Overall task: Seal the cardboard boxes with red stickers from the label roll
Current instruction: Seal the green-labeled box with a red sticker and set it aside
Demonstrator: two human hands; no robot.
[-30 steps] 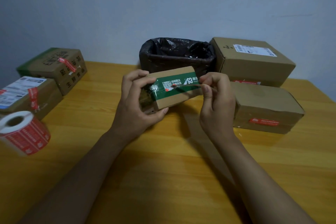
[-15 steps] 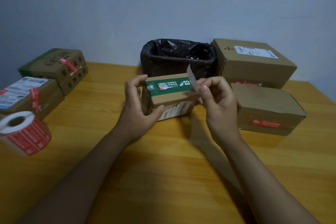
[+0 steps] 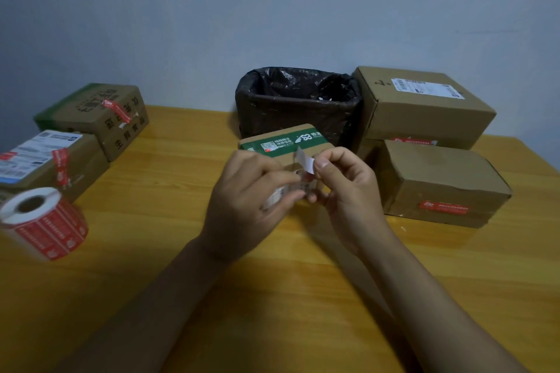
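A small cardboard box [image 3: 283,142] with a green printed band stands on the wooden table [image 3: 272,297], just behind my hands. My right hand [image 3: 348,188] pinches the top of a short sticker strip [image 3: 305,162] whose white side faces me. My left hand [image 3: 242,194] is blurred; its thumb and fingers close on the strip's lower end, where red and white print shows. Neither hand touches the box. The label roll [image 3: 42,221] of red stickers lies on its side at the far left.
Two boxes with red stickers, one green-edged [image 3: 100,118] and one with a shipping label [image 3: 45,160], sit at the left. Stacked at the right are an upper box [image 3: 424,106] and a lower box [image 3: 439,182], each with a red sticker. A black-lined bin [image 3: 297,106] stands against the wall.
The small box went from held and tilted in my left hand to standing on the table. My left hand let go of it and came to the strip in my right hand.
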